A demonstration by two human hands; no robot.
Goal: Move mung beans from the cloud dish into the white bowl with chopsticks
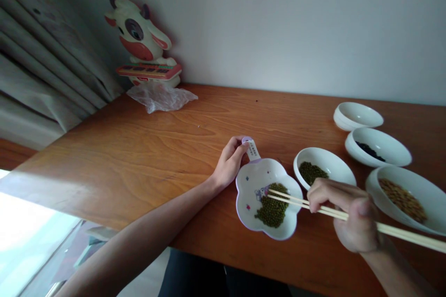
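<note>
My left hand (230,160) is closed on the short handle of a white flower-shaped bowl (248,195) with a purple rim, which rests on the table. A pile of mung beans (272,211) lies in that bowl. My right hand (348,211) grips a pair of light wooden chopsticks (324,210), their tips down among the beans. Just behind the right hand is a white bowl (336,164) holding more mung beans (311,171); the hand partly covers its front rim.
To the right stand a white bowl of tan grains or nuts (402,197), a white bowl (390,137) with dark beans (369,151), and another white bowl (358,113) behind. A cow toy keyboard (149,72) and a clear plastic bag (162,97) sit at the back left of the wooden table (146,158).
</note>
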